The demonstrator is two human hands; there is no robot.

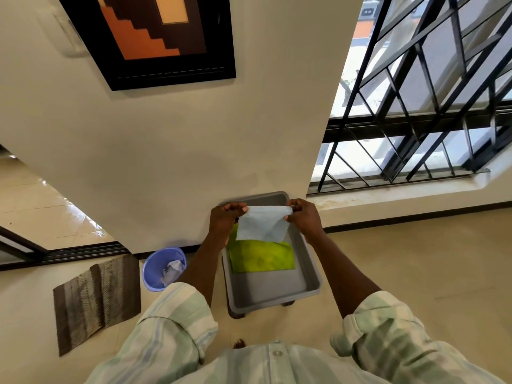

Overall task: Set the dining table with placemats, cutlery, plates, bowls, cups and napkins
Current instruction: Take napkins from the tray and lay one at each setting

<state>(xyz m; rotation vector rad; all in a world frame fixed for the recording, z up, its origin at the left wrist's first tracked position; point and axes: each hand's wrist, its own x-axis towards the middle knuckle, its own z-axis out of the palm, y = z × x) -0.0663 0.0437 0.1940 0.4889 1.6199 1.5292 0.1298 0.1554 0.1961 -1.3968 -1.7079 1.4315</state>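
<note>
A pale blue napkin (263, 224) hangs stretched between my two hands above a grey plastic tub (277, 289) on the floor. My left hand (225, 218) pinches its left top corner, and my right hand (303, 217) pinches the right top corner. Inside the tub, toward its far end, lies a lime-green cloth (261, 256), partly hidden behind the napkin. The near half of the tub's bottom is bare.
The tub stands against a cream wall (180, 148). A blue waste bin (163, 268) with crumpled paper sits left of it, and a brown striped mat (97, 297) lies further left. A barred window (415, 120) is at the right.
</note>
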